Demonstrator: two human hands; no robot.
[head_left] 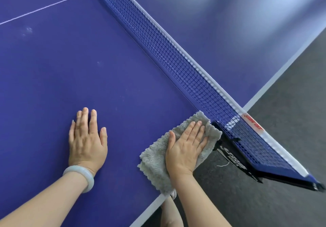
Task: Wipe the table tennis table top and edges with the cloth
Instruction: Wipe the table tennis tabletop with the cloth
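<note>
The blue table tennis table [88, 71] fills most of the view. A folded grey cloth [155, 163] lies at the table's near side edge, right beside the net post, partly hanging over the edge. My right hand [185, 149] presses flat on the cloth, fingers together and pointing toward the net. My left hand [87, 138] rests flat on the bare tabletop to the left, fingers apart, holding nothing. A pale bangle sits on my left wrist.
The blue net [169, 50] runs diagonally from top centre to the lower right, with its black clamp post [229, 149] just beyond the cloth. A white edge line [148, 207] marks the table's side. Dark grey floor [282, 103] lies to the right. Faint smudges [27, 31] show at upper left.
</note>
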